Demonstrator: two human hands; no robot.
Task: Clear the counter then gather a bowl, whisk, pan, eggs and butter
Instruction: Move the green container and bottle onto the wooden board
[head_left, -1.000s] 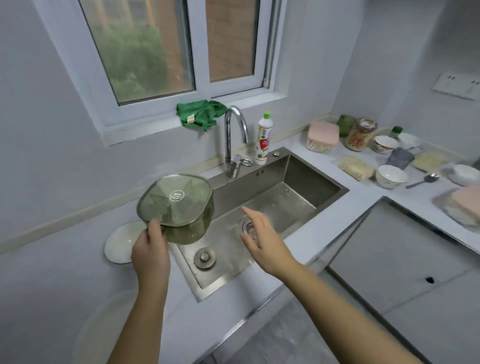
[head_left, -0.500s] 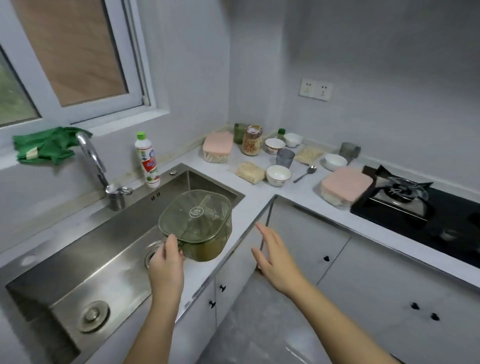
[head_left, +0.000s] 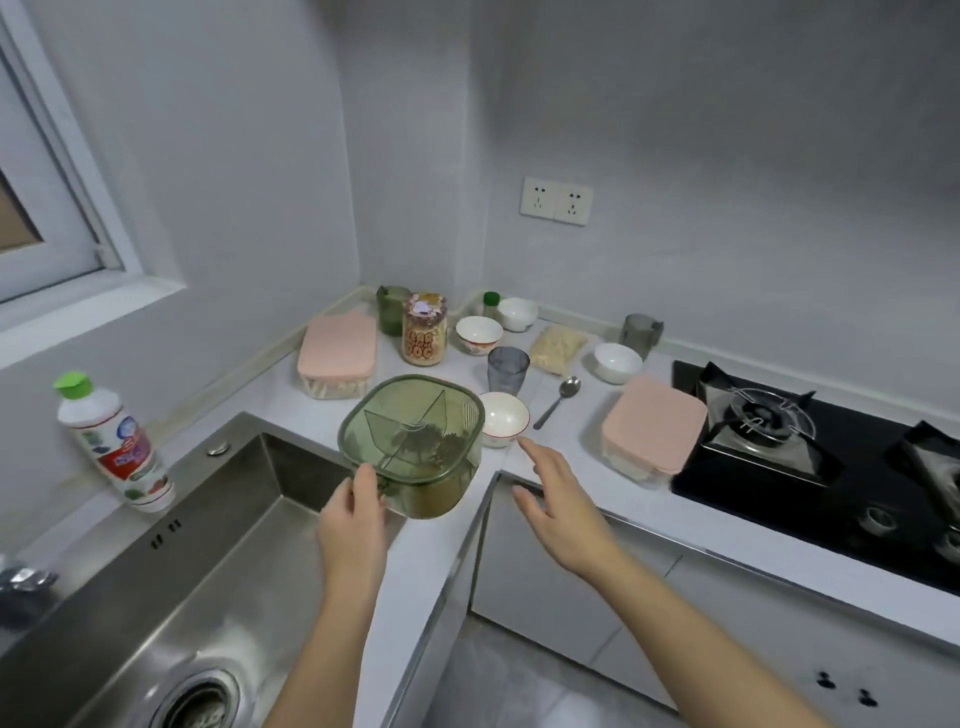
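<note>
Left hand (head_left: 353, 525): grips the near wall of the green container (head_left: 410, 441); thumb on the rim, the other fingers hidden behind the wall.
Green container: translucent, square, lidded, held above the corner of the surface (head_left: 452, 525) between sink and cupboards; dividers show through the lid, contents dark and hard to make out.
Right hand (head_left: 558, 499): empty, palm down, fingers spread and loose, hovering over the surface edge just short of the near bowl (head_left: 503, 418).
Near bowl: white, red-trimmed, upright on the surface, left side hidden by the container.
Other bowls: one patterned (head_left: 479, 332), two plain white (head_left: 518, 313) (head_left: 617, 362), further back.
Spoon (head_left: 558, 400): lies beside the near bowl.
Grey cup (head_left: 508, 369): just behind the near bowl.
Pink-lidded boxes: one by the wall (head_left: 337, 353), one touching the hob (head_left: 653, 423).
Sink (head_left: 171, 582): cut off at the frame's left and bottom.
Dish soap bottle (head_left: 111, 441): upright on the sink's rim.
Hob (head_left: 815, 467): right side cut off.
</note>
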